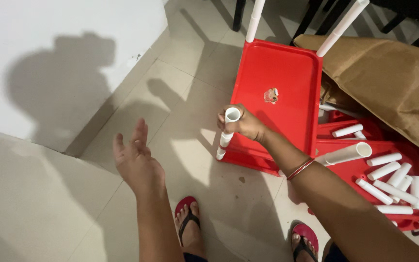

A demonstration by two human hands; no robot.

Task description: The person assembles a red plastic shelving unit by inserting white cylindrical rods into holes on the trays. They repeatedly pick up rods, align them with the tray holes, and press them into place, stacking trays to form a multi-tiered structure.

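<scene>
While the right hand (242, 122) wraps round the top of a white plastic tube leg (226, 133), fingers clamped on it just below its open round end, the left hand (136, 157) hangs free over the pale tiled floor (180, 73), palm down, fingers loosely spread, holding nothing. Hands well apart, left one off to the left of the leg w/ bare tile between them.

That leg is plugged into the near-left corner of a flat red plastic shelf tray (277, 82), which sits upside down on the floor, rim down. It runs up toward the camera in short jointed segments. Two more white tube legs stand at the far corners: one far left (255, 19), one far right (341, 26), both upright-ish & leaning slightly. Small torn sticker patch (270, 95) near the tray's middle.

Right of the tray: a second red plastic tray (360, 167), loaded w/ loose white tube pieces (386, 182) lying every which way, plus one longer, fatter white tube (346, 154) across its far edge. Crumpled brown paper bag (394, 73) far right, partly over that pile.

Red thread bracelet (299, 169) on the right wrist. Near edge: feet in red flip-flops (188, 221) on the tile. White wall (49, 58) at left w/ the person's shadow on it.
</scene>
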